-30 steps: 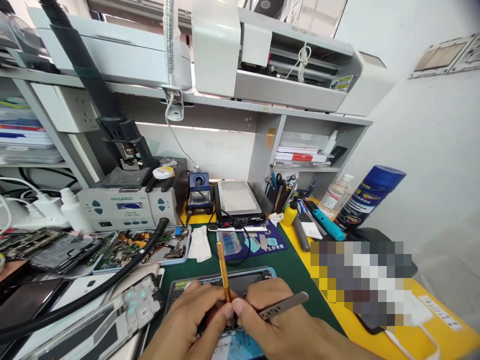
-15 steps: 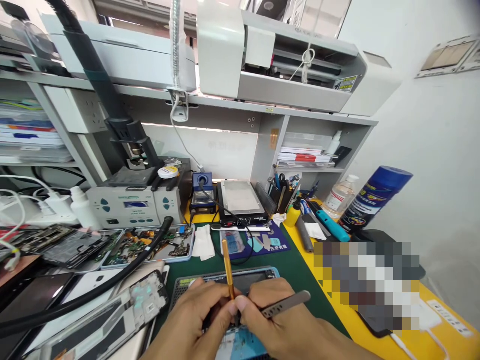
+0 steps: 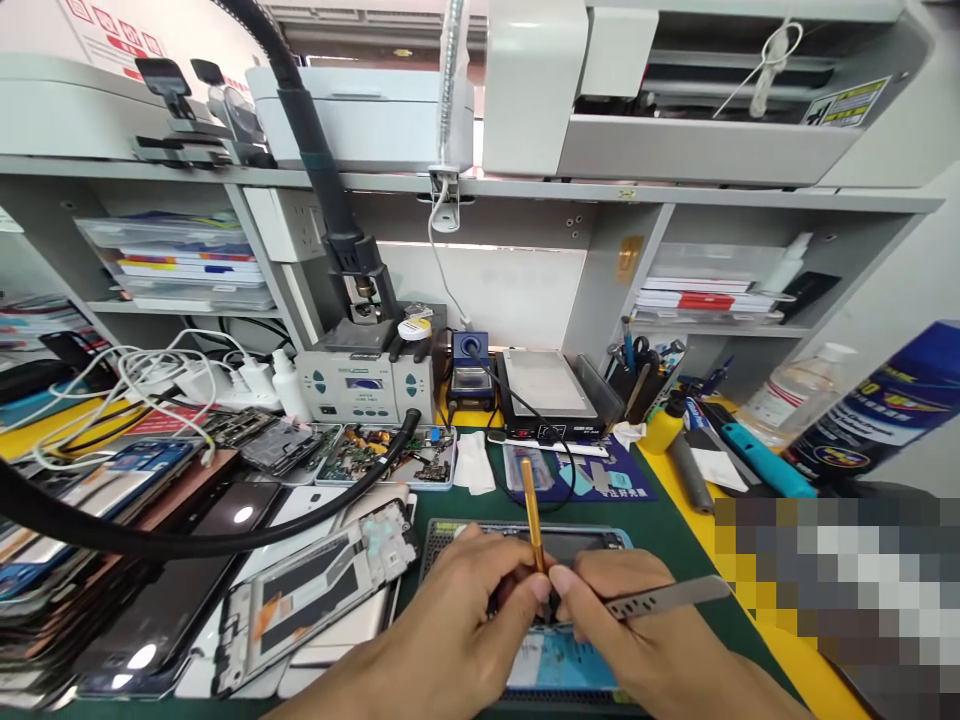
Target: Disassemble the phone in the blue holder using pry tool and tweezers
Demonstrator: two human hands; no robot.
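My left hand (image 3: 480,610) is closed on a slim gold-handled tool (image 3: 532,510), which stands nearly upright over an opened blue-framed phone (image 3: 559,662). The tool's lower end is dark and mostly hidden by fingers. Closed around a pair of grey metal tweezers (image 3: 675,597), my right hand (image 3: 630,610) has its thumb against the left fingertips, beside the tool. The tweezers' perforated back end sticks out to the right; their tips are out of sight. Beneath both hands the phone lies on a dark perforated pad (image 3: 437,545), its middle covered by my fingers.
Left of the pad lie a bare phone frame (image 3: 315,590) and stacked phones (image 3: 180,590). A black hose (image 3: 300,535) arches over them. Behind are a tray of circuit boards (image 3: 386,455), a rework station (image 3: 352,385) and a hot plate (image 3: 551,390). Bottles and a spray can (image 3: 877,420) stand right.
The camera view has swung left, so the scene shifts right and more stacked phones and cables show. Both hands keep the same grips, with the gold-handled tool still nearly upright.
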